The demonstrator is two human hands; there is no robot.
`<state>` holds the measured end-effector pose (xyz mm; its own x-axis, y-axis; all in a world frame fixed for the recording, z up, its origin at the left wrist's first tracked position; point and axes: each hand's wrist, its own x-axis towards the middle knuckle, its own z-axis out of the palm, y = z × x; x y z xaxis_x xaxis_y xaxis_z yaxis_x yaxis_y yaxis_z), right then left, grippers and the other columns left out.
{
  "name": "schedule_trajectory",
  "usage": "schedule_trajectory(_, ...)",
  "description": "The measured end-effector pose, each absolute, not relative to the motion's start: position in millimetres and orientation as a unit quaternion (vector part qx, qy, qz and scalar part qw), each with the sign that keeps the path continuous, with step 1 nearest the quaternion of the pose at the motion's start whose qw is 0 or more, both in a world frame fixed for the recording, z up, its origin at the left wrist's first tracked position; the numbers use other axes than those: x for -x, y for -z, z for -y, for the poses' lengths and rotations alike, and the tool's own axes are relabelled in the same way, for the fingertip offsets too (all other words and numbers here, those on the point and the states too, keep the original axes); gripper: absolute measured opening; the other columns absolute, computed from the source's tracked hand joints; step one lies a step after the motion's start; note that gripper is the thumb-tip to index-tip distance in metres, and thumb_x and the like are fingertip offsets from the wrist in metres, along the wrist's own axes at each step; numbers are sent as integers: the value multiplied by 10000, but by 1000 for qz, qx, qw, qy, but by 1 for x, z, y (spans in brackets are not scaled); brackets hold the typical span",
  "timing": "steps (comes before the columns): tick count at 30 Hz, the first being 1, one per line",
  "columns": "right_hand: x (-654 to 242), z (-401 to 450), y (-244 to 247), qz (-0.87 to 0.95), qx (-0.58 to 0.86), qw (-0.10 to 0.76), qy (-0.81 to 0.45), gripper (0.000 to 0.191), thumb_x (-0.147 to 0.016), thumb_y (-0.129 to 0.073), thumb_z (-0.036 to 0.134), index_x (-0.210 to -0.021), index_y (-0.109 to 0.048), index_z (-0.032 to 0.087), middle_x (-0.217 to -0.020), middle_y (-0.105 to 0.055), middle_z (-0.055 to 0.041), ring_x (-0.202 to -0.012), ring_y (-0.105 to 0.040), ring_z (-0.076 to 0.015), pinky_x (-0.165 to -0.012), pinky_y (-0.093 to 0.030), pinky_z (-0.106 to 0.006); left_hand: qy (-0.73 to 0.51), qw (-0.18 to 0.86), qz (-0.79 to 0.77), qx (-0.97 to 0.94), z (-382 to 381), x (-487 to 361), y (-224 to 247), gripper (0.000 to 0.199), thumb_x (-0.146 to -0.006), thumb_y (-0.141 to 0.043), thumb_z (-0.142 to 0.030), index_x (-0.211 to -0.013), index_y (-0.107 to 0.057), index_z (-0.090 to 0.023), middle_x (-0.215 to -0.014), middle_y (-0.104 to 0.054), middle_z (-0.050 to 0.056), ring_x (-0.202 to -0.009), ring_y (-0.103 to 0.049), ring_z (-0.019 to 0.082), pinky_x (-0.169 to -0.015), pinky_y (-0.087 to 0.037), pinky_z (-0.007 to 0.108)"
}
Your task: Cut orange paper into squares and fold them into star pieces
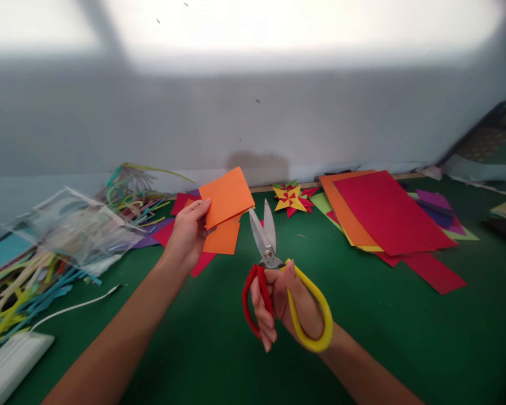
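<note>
My left hand (189, 229) pinches a folded orange sheet of paper (227, 197) by its left edge and holds it up above the table. In my right hand (274, 304) is a pair of scissors (269, 247) with one red and one yellow handle. My fingers pass through the red loop and my thumb through the yellow one. The blades stand part open and point away from me, their tips close to the paper's right corner. Beneath the held sheet lie more orange paper pieces (222, 239) and red paper (203, 264).
A yellow and red folded-paper star (290, 198) lies near the wall. To the right is a stack of large red sheets (392, 214) over orange ones. Paper strips (29, 287) and a clear plastic bag (84, 230) cover the left side, with a white box and cable (19, 363) in front.
</note>
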<state>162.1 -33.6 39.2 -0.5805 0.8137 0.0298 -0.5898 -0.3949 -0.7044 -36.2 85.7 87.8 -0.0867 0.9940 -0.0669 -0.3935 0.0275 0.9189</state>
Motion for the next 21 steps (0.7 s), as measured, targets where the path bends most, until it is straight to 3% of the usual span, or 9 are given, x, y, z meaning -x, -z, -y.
schedule_trajectory(7,-166,31,-46,326,160,438,-822,805,-948,-222,803,-855,-638,120,-544,-545,-5,-379,-502,-116,-388,-533,-272,-616,527,-412,-416,-81,34,-88,349,-833,-776,-286,-680,-489,-159,-700,-392,-28,-593,-387,80,-505,-329,180)
schedule_trajectory(21,-167,28,-48,344,148,448,-812,809,-940,-235,813,-911,-650,120,-573,-525,6,-419,-504,-118,-416,-534,-275,-590,513,-428,-454,-72,25,-90,374,-860,-754,-345,-684,-469,-180,-690,-365,-25,-591,-358,101,-505,-303,214)
